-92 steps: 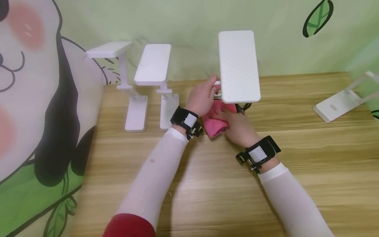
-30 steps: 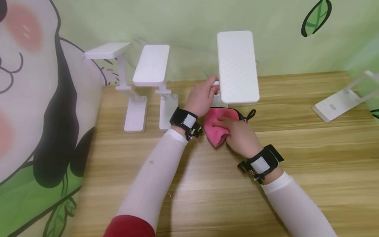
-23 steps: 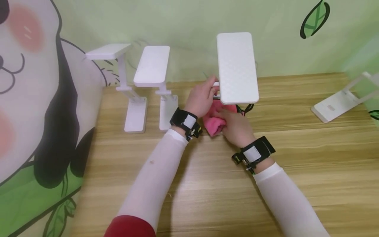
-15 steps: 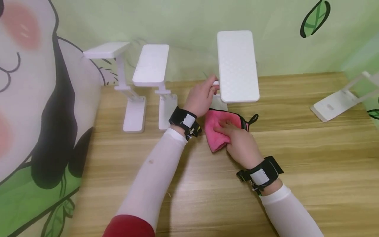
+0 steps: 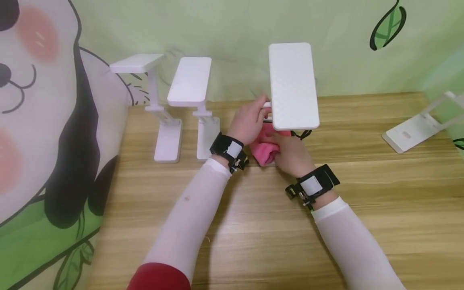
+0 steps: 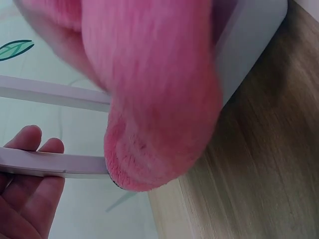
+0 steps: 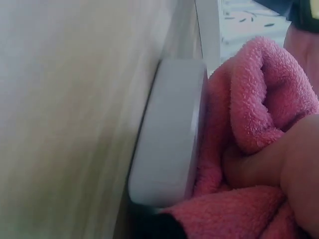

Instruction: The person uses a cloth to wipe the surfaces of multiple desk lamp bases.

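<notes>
A white desk lamp (image 5: 293, 86) with a flat rectangular head stands near the wall. My left hand (image 5: 248, 123) grips one bar of its double-bar arm, fingers curled round the bar (image 6: 82, 163) in the left wrist view. Under the lamp head, my right hand (image 5: 294, 157) holds a bunched pink cloth (image 5: 264, 152) against the lamp's base. The right wrist view shows the thumb tucked into the folds of the fluffy cloth, which lies over the white base (image 7: 167, 134). The lamp head hides part of the cloth and some right-hand fingers.
Two similar white lamps, a far-left one (image 5: 168, 141) and a nearer one (image 5: 190, 80), stand left of my hands. Another white lamp (image 5: 413, 131) sits at the right, partly cut off. A wood-grain table (image 5: 261, 241) meets a green wall (image 5: 232, 24) with a panda picture.
Half a second ago the cloth lay nearer to me, exposing part of the base. My right hand has pushed it back; earlier frames show it going back and forth. My left hand stays put.
</notes>
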### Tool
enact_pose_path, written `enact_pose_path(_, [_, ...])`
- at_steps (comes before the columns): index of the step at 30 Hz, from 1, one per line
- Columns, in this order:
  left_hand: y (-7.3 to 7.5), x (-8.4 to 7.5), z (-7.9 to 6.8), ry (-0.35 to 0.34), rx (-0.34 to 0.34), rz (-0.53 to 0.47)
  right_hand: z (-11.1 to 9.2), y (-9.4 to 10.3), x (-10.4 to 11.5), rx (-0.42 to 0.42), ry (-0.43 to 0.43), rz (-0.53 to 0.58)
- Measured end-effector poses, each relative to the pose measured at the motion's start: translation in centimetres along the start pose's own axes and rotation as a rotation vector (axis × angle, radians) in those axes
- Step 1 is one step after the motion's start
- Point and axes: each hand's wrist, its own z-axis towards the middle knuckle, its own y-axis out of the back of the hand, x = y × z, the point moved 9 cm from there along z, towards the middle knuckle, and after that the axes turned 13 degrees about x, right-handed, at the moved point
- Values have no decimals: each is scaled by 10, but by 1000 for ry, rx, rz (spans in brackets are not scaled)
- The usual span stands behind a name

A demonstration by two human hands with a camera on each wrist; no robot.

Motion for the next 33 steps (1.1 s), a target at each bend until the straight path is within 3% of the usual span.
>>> enact_pose_path(6, [-1, 2, 1, 18, 0, 3, 0, -6, -2, -4, -41, 25])
enact_pose_path(12, [1, 2, 0, 44, 13, 1, -25, -12, 10, 33, -65, 17])
enact_pose_path(18, [2, 1, -2, 42, 12, -5, -49, -16, 21, 58, -37, -3])
enact_pose_path(23, [1, 2, 1, 27, 17, 6, -58, -18, 23, 75, -15, -8])
enact_pose_path(27, [0, 4, 3, 36, 32, 14, -56, -12, 20, 61, 9, 21])
enact_pose_path(33, [6, 14, 4, 47, 42, 22, -57, 10, 20, -36, 30, 88])
